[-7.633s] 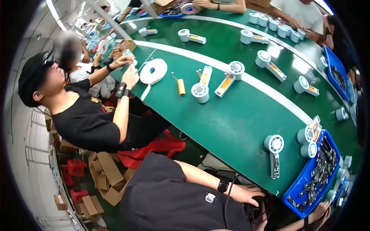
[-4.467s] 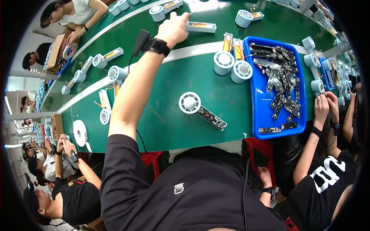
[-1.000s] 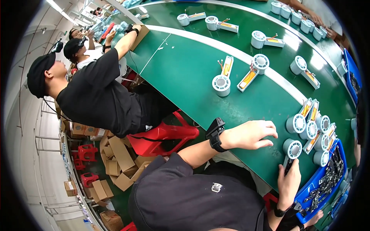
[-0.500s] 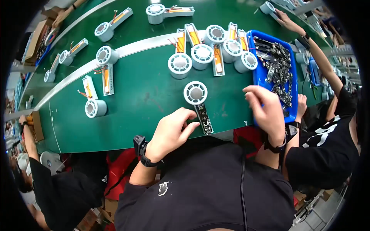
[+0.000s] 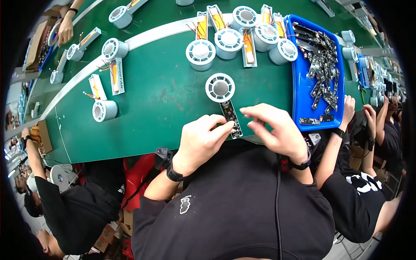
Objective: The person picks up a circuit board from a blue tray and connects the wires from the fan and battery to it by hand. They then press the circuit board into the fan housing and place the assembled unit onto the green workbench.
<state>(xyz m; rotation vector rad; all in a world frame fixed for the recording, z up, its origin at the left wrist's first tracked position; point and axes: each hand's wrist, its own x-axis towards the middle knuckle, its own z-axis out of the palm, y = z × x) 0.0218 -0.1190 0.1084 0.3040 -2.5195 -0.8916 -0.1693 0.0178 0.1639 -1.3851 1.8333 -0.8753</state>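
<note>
A pale grey handheld fan (image 5: 220,88) lies in front of me, its round head away from me and its handle toward me. A black circuit board (image 5: 229,113) sits along the handle. My left hand (image 5: 203,138) has its thumb and forefinger closed at the board's lower left side, the other fingers curled. Just right of the handle, my right hand (image 5: 277,131) hovers with its fingers apart and nothing visible in them. Beyond the fan stands a group of similar fans (image 5: 229,42), several with orange-wrapped batteries and loose red wires in their open handles.
A blue tray (image 5: 296,102) of loose circuit boards stands at the right. More fans (image 5: 105,110) lie at the left, beside a pale curved strip (image 5: 149,35) across the green table (image 5: 151,121). Co-workers' hands show at far left, upper left (image 5: 66,29) and right (image 5: 348,108).
My right hand has moved left from beside the blue tray to the fan's handle. My left hand's fingers have come onto the handle. The view has shifted slightly.
</note>
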